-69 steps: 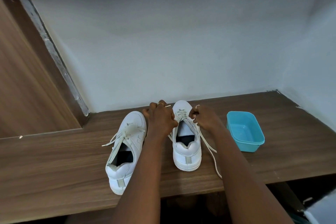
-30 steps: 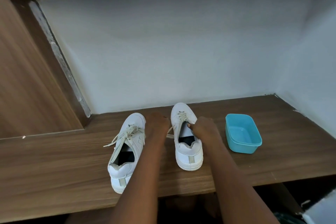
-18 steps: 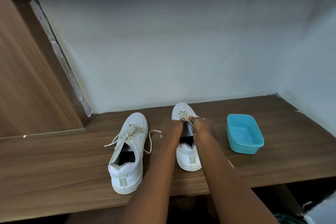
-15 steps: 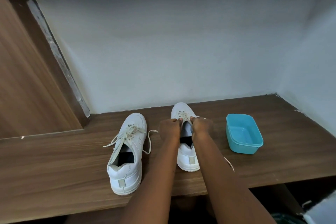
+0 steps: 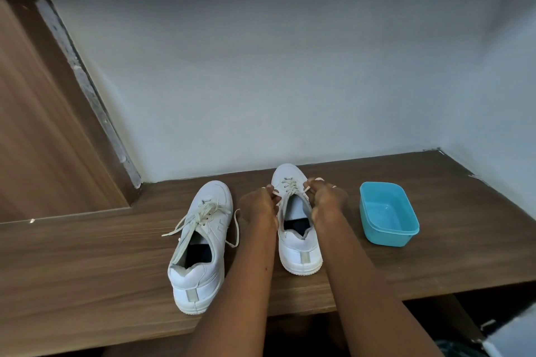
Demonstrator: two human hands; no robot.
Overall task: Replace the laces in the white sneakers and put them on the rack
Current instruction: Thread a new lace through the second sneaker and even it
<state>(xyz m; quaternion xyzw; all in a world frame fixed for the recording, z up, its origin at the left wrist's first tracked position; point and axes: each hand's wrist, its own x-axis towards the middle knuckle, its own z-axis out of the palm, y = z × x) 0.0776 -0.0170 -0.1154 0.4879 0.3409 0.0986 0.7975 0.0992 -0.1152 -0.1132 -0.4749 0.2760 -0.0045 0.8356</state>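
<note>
Two white sneakers stand on a wooden shelf [image 5: 87,264], toes toward the wall. The left sneaker [image 5: 200,243] has cream laces lying loose across its tongue and over both sides. The right sneaker [image 5: 295,223] is laced over its lower eyelets. My left hand [image 5: 259,206] pinches the lace at this shoe's left eyelet edge. My right hand [image 5: 324,197] pinches the lace at its right eyelet edge. Both hands sit on either side of the tongue.
A turquoise plastic tub [image 5: 387,213] sits on the shelf just right of the right sneaker. A pale wall closes the back and right side. A wooden panel rises at the left. The shelf's front edge runs below the shoes' heels.
Both hands moved from the outer sides of the right sneaker to its eyelet edges, pulling the lace snug. A loose lace end now lies between the two shoes.
</note>
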